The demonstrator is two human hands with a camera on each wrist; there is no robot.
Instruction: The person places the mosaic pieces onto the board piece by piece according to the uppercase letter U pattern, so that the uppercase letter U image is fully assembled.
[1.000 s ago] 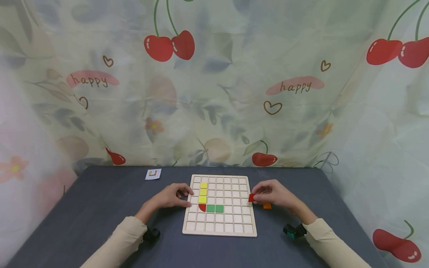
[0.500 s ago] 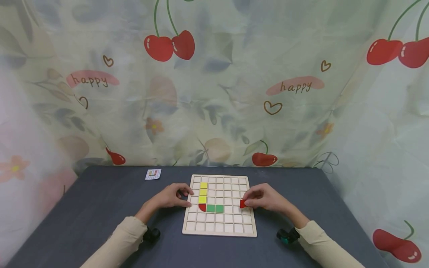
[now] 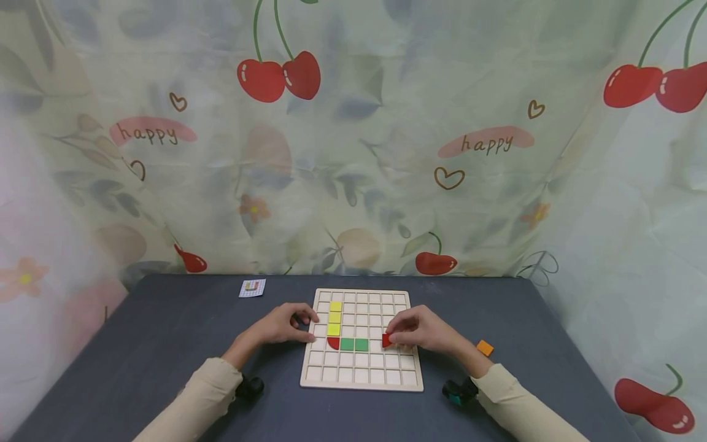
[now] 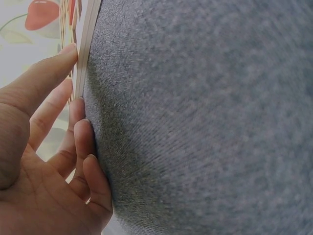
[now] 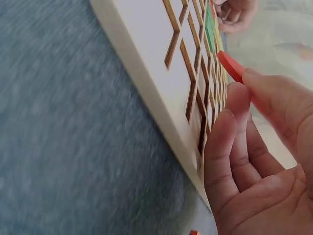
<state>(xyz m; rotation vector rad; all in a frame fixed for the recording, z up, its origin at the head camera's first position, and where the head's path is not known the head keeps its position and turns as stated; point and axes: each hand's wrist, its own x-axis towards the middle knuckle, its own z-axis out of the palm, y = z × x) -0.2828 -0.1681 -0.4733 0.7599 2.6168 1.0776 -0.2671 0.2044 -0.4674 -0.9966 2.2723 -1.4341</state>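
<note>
A light wooden grid board (image 3: 361, 387) lies on the dark table. My right hand (image 3: 422, 328) pinches a thin red tile (image 3: 386, 340) between thumb and fingertips, over the right part of the board. In the right wrist view that red tile (image 5: 231, 66) sticks out past the fingertips, tilted above the grid. My left hand (image 3: 284, 322) rests at the board's left edge, with thumb and fingertips touching the rim (image 4: 84, 58). On the grid, three yellow tiles (image 3: 334, 317) stand in a column above a rounded red tile (image 3: 334, 343), and two green tiles (image 3: 354, 345) continue to its right.
An orange tile (image 3: 485, 347) lies on the table beyond the right wrist. At the back left is a small printed card (image 3: 252, 287). A patterned curtain (image 3: 353, 153) hangs behind the table's far edge.
My right hand has carried the red tile leftward from the board's right edge to over its cells. The orange tile shows again beside the wrist. My left hand stays put.
</note>
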